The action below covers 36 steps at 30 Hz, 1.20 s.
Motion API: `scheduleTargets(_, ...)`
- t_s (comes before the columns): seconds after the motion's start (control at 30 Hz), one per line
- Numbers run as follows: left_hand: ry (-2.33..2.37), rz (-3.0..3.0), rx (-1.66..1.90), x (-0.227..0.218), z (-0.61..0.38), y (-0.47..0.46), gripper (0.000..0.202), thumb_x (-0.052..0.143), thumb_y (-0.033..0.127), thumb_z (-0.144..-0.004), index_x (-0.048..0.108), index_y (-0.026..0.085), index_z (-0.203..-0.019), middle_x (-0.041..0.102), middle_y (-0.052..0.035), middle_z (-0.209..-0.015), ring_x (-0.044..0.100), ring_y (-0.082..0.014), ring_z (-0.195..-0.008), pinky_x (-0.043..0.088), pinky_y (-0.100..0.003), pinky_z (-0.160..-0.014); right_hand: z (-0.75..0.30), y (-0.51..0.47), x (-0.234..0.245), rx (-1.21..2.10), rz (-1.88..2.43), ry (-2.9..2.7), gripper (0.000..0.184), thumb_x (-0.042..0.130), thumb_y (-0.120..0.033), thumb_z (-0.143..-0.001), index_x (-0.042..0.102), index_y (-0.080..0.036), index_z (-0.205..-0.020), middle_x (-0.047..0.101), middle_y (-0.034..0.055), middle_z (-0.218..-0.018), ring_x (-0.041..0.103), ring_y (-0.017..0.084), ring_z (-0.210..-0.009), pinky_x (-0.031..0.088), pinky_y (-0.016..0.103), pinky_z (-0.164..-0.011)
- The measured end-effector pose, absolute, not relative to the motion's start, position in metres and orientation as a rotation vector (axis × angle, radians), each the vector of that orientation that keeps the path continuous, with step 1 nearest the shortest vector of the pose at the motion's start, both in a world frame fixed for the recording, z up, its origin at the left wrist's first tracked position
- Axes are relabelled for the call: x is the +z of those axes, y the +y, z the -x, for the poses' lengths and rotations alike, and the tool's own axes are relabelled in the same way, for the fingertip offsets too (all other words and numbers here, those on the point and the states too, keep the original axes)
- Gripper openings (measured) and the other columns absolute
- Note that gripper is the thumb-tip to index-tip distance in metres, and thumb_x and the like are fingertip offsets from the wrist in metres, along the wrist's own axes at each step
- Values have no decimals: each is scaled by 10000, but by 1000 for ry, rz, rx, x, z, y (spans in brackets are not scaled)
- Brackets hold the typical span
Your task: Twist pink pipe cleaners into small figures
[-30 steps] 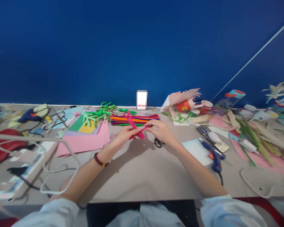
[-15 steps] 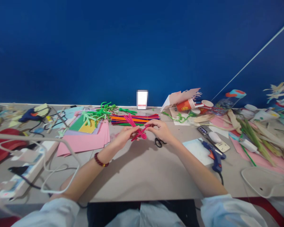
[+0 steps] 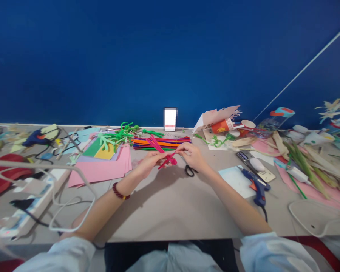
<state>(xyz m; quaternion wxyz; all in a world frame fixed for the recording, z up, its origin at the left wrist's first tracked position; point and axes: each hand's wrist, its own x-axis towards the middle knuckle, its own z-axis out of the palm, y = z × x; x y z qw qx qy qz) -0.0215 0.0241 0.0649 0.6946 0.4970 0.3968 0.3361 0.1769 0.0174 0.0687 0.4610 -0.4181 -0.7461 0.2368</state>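
Several bright pink pipe cleaners, partly twisted together at one end, are held above the table. My left hand is closed around them, with their straight ends sticking up past the fingers. At the twisted end, the thumb and forefinger of my right hand pinch a pink pipe cleaner; the exact spot is small and partly hidden. Black-handled scissors lie on the table just below my right hand. Behind both hands is a bundle of coloured pipe cleaners.
Pink paper sheets and twisted green pipe cleaners lie to the left, near a white power strip with looping cables. On the right are a blue glue gun, a phone, paper cups and dried husks.
My right fingers have shifted slightly left and up, closer to my left hand. The pink piece at the twisted end looks more tightly wound, with less sticking out.
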Motion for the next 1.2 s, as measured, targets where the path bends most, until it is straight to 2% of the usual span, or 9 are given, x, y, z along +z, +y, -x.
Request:
scheduleTargets(0.13, 910, -1068, 812, 62, 21, 25, 278, 726, 362, -677, 712, 99, -764, 711, -106, -711, 638, -173, -644, 436, -250, -553, -177, 23, 60, 775, 1037, -1670, 146, 586, -319, -822, 678, -216, -870, 692, 48, -904, 627, 180, -844, 492, 328, -788)
scheduleTargets(0.2, 900, -1022, 848, 60, 21, 26, 273, 735, 352, -674, 707, 102, -779, 720, -116, -764, 662, -200, -726, 460, -264, -611, -177, 26, 55, 921, 1019, -1549, 212, 568, -344, -829, 665, -225, -975, 689, 53, -981, 640, 176, -857, 512, 328, -779)
scheduleTargets(0.3, 880, -1000, 871, 57, 22, 27, 269, 734, 346, -684, 703, 110, -809, 728, -124, -817, 672, -221, -797, 480, -296, -704, -177, 28, 50, 1030, 1026, -1453, 256, 567, -366, -824, 655, -229, -1021, 686, 58, -1003, 645, 165, -818, 528, 329, -761)
scheduleTargets(0.5, 912, -1036, 875, 54, 17, 22, 313, 744, 340, -677, 710, 128, -905, 717, -131, -962, 650, -234, -912, 490, -309, -749, -176, 28, 51, 1073, 1046, -1391, 251, 600, -368, -797, 660, -216, -988, 691, 56, -947, 639, 153, -786, 523, 310, -733)
scheduleTargets(0.67, 968, -979, 902, 50, 10, 16, 308, 779, 354, -617, 719, 130, -820, 722, -107, -880, 639, -203, -800, 492, -291, -654, -175, 29, 54, 1216, 1041, -1272, 278, 681, -403, -714, 670, -192, -895, 685, 33, -804, 603, 122, -623, 507, 285, -633)
scheduleTargets(0.87, 939, -956, 866, 51, 6, 11, 292, 798, 343, -589, 717, 116, -753, 718, -95, -780, 623, -170, -696, 498, -298, -664, -177, 29, 59, 1316, 1059, -1160, 298, 728, -405, -655, 686, -183, -849, 667, 13, -712, 575, 104, -586, 485, 256, -593)
scheduleTargets(1.07, 928, -1001, 860, 54, 4, 7, 337, 780, 310, -615, 723, 134, -897, 718, -96, -816, 617, -161, -693, 463, -256, -596, -179, 32, 52, 1327, 1083, -1184, 249, 746, -352, -625, 692, -181, -797, 672, 10, -715, 568, 100, -587, 469, 252, -598)
scheduleTargets(1.2, 987, -1019, 918, 54, 2, 4, 322, 732, 366, -666, 717, 144, -899, 704, -81, -777, 599, -142, -650, 409, -226, -526, -172, 26, 53, 1265, 1082, -1260, 197, 709, -336, -666, 689, -184, -788, 677, 13, -725, 574, 111, -609, 470, 259, -613)
